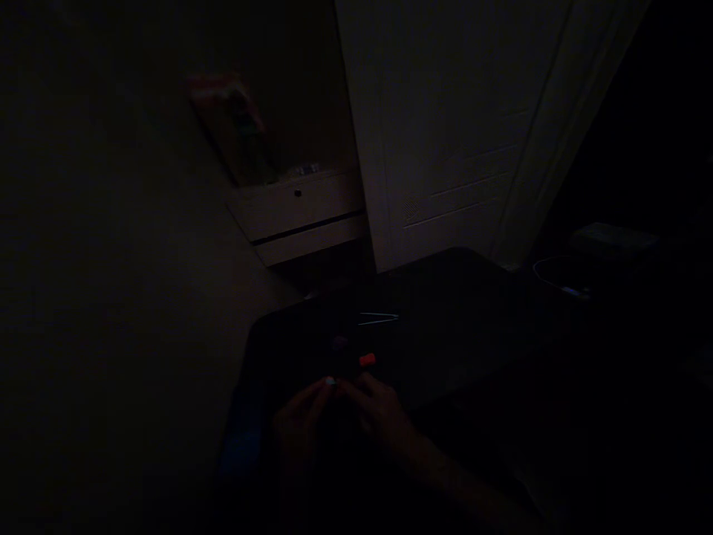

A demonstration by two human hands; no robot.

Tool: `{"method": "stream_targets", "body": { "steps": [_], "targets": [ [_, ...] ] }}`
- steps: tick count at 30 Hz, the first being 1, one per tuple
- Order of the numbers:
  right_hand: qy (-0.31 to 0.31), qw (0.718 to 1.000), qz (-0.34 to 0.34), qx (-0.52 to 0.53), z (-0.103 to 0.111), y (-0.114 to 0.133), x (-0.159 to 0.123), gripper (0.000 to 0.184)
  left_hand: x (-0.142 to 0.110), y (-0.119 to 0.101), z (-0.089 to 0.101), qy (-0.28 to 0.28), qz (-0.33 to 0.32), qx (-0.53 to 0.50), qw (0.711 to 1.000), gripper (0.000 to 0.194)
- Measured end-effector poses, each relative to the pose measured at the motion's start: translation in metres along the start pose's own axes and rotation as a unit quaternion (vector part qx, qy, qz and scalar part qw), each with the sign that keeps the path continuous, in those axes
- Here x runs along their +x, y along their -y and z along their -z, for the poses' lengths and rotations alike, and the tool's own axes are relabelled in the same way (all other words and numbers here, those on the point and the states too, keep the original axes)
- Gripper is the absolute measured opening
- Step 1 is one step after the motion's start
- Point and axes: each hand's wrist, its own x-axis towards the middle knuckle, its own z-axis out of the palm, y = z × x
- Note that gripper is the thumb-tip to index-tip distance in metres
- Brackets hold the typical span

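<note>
The scene is very dark. My left hand (301, 420) and my right hand (382, 412) meet over a dark table (445, 327), fingertips together around a tiny pale object (330, 382) that I cannot make out. Both hands look pinched closed on it. A small orange piece (367, 360) lies on the table just beyond my right fingers. Farther back rests a thin metal tool like tweezers (379, 318).
A pale door (445, 126) stands behind the table. To its left is a light cabinet with a knobbed drawer (298, 204) and something reddish (223, 111) above it. A white cable (560, 282) and a box (613, 238) sit at the right.
</note>
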Motion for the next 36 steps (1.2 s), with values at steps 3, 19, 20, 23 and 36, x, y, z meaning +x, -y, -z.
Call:
{"method": "stream_targets", "body": {
  "steps": [3, 19, 20, 23, 36],
  "targets": [
    [-0.012, 1.000, 0.002, 0.002, 0.000, 0.001, 0.001, 0.069, 0.001, 0.000, 0.000, 0.000, -0.004, 0.012, 1.000, 0.033],
    [-0.046, 0.994, -0.041, 0.093, -0.002, 0.003, 0.004, 0.045, 0.003, 0.013, 0.003, 0.010, 0.008, -0.010, 1.000, 0.036],
    [-0.044, 0.994, -0.040, 0.089, -0.001, 0.003, 0.004, 0.046, 0.003, 0.013, 0.003, 0.012, 0.006, -0.005, 1.000, 0.036],
    [-0.039, 0.995, -0.039, 0.082, 0.001, 0.004, 0.004, 0.046, 0.002, 0.011, 0.003, 0.013, -0.008, 0.010, 1.000, 0.035],
    [-0.008, 0.984, -0.070, 0.162, 0.009, 0.006, 0.011, 0.038, 0.004, 0.011, 0.004, 0.003, -0.021, 0.047, 0.999, 0.032]
  ]
}}
